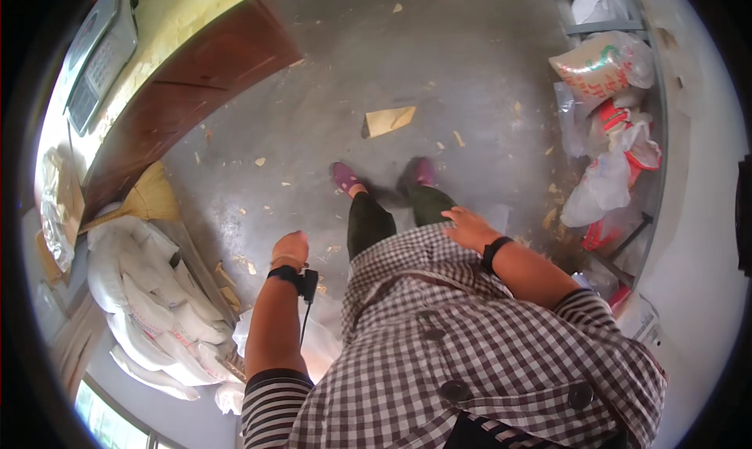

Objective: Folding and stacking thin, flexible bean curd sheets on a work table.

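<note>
While the fingers of the left hand (291, 247) curl inward into a loose fist that grips nothing visible, the fingers of the right hand (468, 228) lie released and spread, resting flat against the hem of the checked shirt (470, 347) with nothing held. A black wrist strap (283, 273) circles the left wrist, and a small black device (309, 284) hangs from it with a thin cord dropping beside the forearm; a second black band (495, 253) wraps the right wrist. Below the hands, two legs in dark trousers end in purple shoes (345, 176) planted on the grey concrete floor (329, 96), which is strewn with pale scraps and chips. A folded piece of tan cardboard (388, 121) lies on the floor ahead of the shoes, well apart from both hands. Nearest the left hand, a heap of filled white sacks (149, 292) is stacked on the person's left, and a straw broom (145, 200) leans over its top edge. Beyond it runs a brown wooden worktop (196, 81) with a weighing scale (98, 57) on its yellowish surface. On the person's right, a metal shelf (654, 120) holds plastic bags and a printed sack (599, 65), near the right hand but not touching it.
</note>
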Action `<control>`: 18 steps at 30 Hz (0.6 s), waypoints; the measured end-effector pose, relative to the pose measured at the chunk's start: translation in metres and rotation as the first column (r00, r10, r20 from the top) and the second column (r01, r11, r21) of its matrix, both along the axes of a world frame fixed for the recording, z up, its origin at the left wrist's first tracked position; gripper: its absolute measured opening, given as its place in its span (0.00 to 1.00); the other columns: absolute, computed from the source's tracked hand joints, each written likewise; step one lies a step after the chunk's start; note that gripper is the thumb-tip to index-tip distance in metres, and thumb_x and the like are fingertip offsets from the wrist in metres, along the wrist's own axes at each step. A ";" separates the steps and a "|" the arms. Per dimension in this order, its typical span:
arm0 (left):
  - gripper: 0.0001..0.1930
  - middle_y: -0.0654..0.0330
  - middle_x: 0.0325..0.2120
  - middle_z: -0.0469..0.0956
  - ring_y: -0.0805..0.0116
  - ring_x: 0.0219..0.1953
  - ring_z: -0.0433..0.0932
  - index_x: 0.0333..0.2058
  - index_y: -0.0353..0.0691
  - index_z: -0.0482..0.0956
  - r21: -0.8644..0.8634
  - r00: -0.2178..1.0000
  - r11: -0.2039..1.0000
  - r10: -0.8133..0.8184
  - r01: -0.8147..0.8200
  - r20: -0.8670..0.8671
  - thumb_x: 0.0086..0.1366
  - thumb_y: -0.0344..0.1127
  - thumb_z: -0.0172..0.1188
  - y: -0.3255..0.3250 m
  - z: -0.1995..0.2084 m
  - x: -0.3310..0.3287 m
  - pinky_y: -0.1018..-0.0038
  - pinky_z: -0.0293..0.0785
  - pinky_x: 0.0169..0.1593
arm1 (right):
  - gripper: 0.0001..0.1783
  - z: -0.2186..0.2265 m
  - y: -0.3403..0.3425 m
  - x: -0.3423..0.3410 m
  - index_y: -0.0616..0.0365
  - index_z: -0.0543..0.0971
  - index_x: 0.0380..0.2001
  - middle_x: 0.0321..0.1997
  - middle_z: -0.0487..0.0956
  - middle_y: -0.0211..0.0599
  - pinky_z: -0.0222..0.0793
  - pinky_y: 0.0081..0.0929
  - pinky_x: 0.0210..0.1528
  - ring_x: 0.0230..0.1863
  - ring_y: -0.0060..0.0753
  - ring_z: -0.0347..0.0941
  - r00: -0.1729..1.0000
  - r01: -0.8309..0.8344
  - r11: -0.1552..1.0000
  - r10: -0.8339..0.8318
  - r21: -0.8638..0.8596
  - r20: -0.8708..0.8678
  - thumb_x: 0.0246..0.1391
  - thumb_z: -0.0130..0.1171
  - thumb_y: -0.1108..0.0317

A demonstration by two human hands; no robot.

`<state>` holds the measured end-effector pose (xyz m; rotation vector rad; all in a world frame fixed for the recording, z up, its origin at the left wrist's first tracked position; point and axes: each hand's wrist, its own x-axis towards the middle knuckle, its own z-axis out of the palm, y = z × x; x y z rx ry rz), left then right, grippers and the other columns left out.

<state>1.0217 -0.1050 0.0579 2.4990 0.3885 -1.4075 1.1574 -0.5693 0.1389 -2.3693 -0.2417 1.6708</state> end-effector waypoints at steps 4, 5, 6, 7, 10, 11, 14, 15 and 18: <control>0.14 0.45 0.40 0.84 0.43 0.46 0.81 0.40 0.41 0.84 -0.112 0.970 0.965 0.241 -0.236 0.039 0.67 0.43 0.55 -0.020 -0.068 0.046 0.55 0.78 0.50 | 0.36 -0.038 -0.005 -0.015 0.47 0.63 0.71 0.77 0.54 0.50 0.55 0.51 0.74 0.75 0.59 0.51 0.994 -0.038 0.997 0.030 -0.073 -0.105 0.63 0.57 0.48; 0.14 0.46 0.40 0.84 0.44 0.46 0.82 0.41 0.44 0.84 -0.185 0.920 0.905 0.392 -0.383 0.012 0.67 0.45 0.56 -0.025 -0.092 0.055 0.56 0.78 0.50 | 0.37 -0.049 -0.008 -0.021 0.46 0.64 0.70 0.77 0.54 0.49 0.56 0.51 0.74 0.75 0.60 0.50 0.988 -0.060 0.989 0.040 -0.133 -0.149 0.62 0.58 0.48; 0.15 0.47 0.40 0.84 0.46 0.46 0.82 0.42 0.46 0.85 -0.233 0.898 0.878 0.439 -0.418 0.040 0.67 0.47 0.57 -0.033 -0.119 0.065 0.57 0.78 0.50 | 0.37 -0.060 -0.013 -0.026 0.46 0.64 0.70 0.76 0.56 0.48 0.56 0.51 0.73 0.75 0.61 0.51 0.994 -0.070 0.993 0.062 -0.090 -0.088 0.62 0.58 0.47; 0.16 0.48 0.40 0.84 0.48 0.46 0.83 0.43 0.48 0.85 -0.267 0.878 0.854 0.476 -0.446 0.053 0.67 0.50 0.57 -0.040 -0.146 0.071 0.59 0.78 0.50 | 0.37 -0.068 -0.018 -0.033 0.46 0.65 0.70 0.76 0.57 0.48 0.57 0.51 0.72 0.74 0.63 0.52 0.994 -0.087 0.991 0.081 -0.105 -0.068 0.61 0.58 0.47; 0.18 0.52 0.38 0.86 0.57 0.38 0.84 0.47 0.46 0.85 -0.303 0.820 0.788 0.571 -0.536 0.034 0.67 0.50 0.60 -0.076 -0.230 0.087 0.65 0.79 0.44 | 0.34 -0.090 -0.038 -0.035 0.44 0.69 0.67 0.74 0.60 0.45 0.59 0.52 0.71 0.74 0.66 0.53 0.995 -0.086 0.995 0.083 -0.057 -0.047 0.59 0.60 0.47; 0.19 0.55 0.36 0.86 0.64 0.31 0.84 0.49 0.44 0.84 -0.337 0.814 0.787 0.573 -0.517 0.091 0.67 0.49 0.61 -0.091 -0.254 0.091 0.69 0.80 0.38 | 0.33 -0.096 -0.044 -0.031 0.43 0.71 0.65 0.74 0.61 0.44 0.60 0.53 0.71 0.73 0.67 0.52 0.997 -0.074 0.997 0.073 -0.025 -0.033 0.59 0.61 0.47; 0.19 0.56 0.35 0.86 0.64 0.30 0.83 0.49 0.45 0.84 -0.362 0.703 0.633 0.705 -0.684 -0.093 0.65 0.49 0.62 -0.128 -0.320 0.120 0.69 0.80 0.38 | 0.30 -0.106 -0.055 -0.015 0.42 0.75 0.61 0.72 0.63 0.43 0.61 0.53 0.70 0.72 0.67 0.55 1.000 -0.011 0.998 0.013 0.069 -0.022 0.55 0.65 0.50; 0.19 0.55 0.36 0.86 0.64 0.30 0.83 0.50 0.46 0.84 -0.376 0.713 0.642 0.697 -0.668 -0.075 0.64 0.48 0.63 -0.138 -0.337 0.131 0.69 0.80 0.39 | 0.30 -0.108 -0.056 -0.009 0.42 0.76 0.60 0.71 0.64 0.43 0.62 0.53 0.69 0.72 0.66 0.56 0.999 -0.010 0.997 0.013 0.075 -0.038 0.54 0.66 0.51; 0.20 0.50 0.45 0.82 0.60 0.37 0.82 0.51 0.48 0.84 -0.327 0.754 0.700 0.654 -0.635 -0.066 0.62 0.46 0.64 -0.161 -0.389 0.166 0.67 0.79 0.44 | 0.28 -0.109 -0.056 0.003 0.43 0.78 0.57 0.69 0.66 0.41 0.65 0.54 0.67 0.70 0.66 0.59 0.999 -0.003 0.999 0.005 0.053 -0.040 0.52 0.68 0.55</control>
